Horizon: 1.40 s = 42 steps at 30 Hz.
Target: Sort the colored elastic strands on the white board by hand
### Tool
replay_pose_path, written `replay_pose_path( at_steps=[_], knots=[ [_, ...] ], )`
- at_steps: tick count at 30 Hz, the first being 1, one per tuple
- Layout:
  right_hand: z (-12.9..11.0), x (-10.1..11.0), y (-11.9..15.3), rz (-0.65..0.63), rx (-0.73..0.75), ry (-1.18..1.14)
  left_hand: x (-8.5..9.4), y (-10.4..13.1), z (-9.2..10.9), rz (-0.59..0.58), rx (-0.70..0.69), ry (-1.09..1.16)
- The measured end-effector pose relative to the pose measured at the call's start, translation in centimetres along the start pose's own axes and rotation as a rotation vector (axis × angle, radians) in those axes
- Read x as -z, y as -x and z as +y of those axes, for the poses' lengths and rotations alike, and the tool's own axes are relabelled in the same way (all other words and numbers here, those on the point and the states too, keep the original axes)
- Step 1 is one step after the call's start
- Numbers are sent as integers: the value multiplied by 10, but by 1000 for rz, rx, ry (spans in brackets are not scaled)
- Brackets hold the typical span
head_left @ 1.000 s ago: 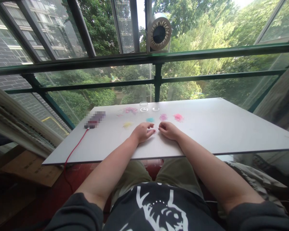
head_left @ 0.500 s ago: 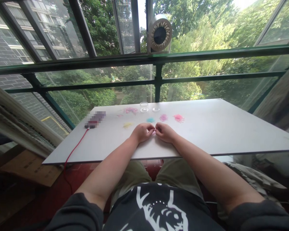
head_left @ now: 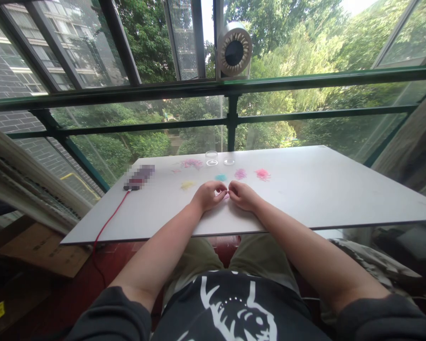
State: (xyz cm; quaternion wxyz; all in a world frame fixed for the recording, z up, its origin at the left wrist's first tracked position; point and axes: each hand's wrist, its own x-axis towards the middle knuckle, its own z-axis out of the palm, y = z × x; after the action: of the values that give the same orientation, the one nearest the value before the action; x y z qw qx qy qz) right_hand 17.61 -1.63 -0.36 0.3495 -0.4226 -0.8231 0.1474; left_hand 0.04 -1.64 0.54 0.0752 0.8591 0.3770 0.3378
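Observation:
My left hand (head_left: 210, 195) and my right hand (head_left: 242, 195) meet fingertip to fingertip low over the white table (head_left: 305, 199). Both are pinched closed, and whatever sits between the fingertips is too small to make out. A bit of pinkish material (head_left: 226, 196) shows on the table just under them. Beyond my hands lie small loose piles of thin coloured pieces: a teal pile (head_left: 220, 177), a purple pile (head_left: 240, 174) and a red-pink pile (head_left: 262, 174). To the left is a yellow pile (head_left: 187, 185), and farther back a mixed pink pile (head_left: 191, 163).
Two clear round containers (head_left: 211, 159) stand at the table's back edge. A blurred-out device (head_left: 140, 177) with a red cable (head_left: 111, 215) lies at the left. Behind the table runs a green railing (head_left: 145, 94), with a round fan (head_left: 234, 51) above it.
Both hands keep nearly the same place and pinch, with only slight finger movement. The view has shifted a little; the piles and containers look unchanged.

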Motion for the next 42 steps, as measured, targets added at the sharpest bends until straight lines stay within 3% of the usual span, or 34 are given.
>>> replay_pose_path(
  at_steps=[12,28,42],
  knots=[
    [-1,0,1,23,-6,-3,-1,-1,-2,11,76,58],
    [4,-3,0,70,71,-34,-2,-1,-5,29,50,76],
    [8,2,-2,132,-6,-76,-2,-1,-6,34,87,77]
  ],
)
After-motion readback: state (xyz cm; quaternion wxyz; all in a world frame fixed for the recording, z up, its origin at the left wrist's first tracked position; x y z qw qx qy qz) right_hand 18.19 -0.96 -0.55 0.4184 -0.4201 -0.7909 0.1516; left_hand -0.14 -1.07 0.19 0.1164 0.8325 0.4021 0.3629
